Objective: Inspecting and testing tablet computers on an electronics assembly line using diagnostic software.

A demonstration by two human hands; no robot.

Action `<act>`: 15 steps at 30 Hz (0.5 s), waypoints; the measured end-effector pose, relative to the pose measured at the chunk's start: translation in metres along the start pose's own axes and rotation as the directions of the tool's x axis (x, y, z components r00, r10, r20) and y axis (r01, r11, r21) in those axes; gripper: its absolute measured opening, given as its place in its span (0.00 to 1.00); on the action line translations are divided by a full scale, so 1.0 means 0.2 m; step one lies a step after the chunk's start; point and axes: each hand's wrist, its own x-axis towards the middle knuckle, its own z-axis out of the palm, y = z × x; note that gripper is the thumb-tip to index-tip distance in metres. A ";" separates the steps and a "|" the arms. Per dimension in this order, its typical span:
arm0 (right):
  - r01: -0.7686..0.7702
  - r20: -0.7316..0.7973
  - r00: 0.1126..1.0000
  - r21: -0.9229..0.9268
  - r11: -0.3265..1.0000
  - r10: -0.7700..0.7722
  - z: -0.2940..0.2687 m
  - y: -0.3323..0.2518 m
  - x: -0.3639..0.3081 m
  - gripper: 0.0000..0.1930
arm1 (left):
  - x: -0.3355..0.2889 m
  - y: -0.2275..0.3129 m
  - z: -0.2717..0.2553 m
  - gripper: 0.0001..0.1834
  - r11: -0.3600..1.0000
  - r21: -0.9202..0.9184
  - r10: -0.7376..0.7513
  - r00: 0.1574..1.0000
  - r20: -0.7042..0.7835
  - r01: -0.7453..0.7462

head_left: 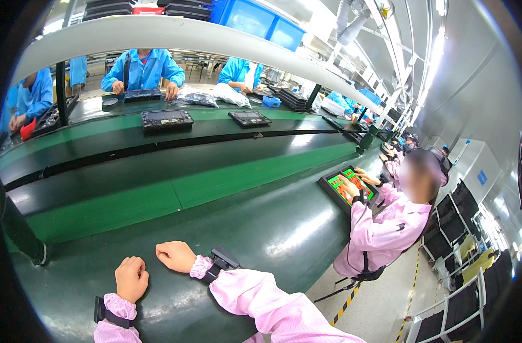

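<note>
Head view | bare left hand, bare right hand: fingers curled, pressed together, on glossy dark-green bench | flat black rectangular device beyond | white rail partly blocks background

Left hand and right hand rest curled on green bench, fingertips largely hidden. At two o'clock from them, a co-worker's hands reach a lit screen; at twelve lies a black device, possibly a panel.

— "Where is the fisheye camera?"
— "On the person's head, facing down and forward; the bare left hand and bare right hand are near, the long, glossy dark-green bench reaches away."
</note>
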 end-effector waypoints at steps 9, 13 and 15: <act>0.021 -0.007 1.000 -0.015 1.000 -0.021 0.01 0.00 0.00 0.06 | -0.01 -0.01 -0.01 0.04 1.000 0.000 -0.004 1.000 0.004 0.004; -0.020 -0.002 1.000 -0.026 0.999 0.019 0.00 0.00 0.00 0.07 | 0.00 -0.02 0.02 0.03 1.000 -0.003 0.022 1.000 -0.002 -0.022; -0.007 0.024 1.000 -0.053 0.999 0.008 -0.04 -0.06 0.00 0.08 | -0.02 0.03 -0.03 0.03 0.999 0.026 0.025 0.999 -0.029 -0.024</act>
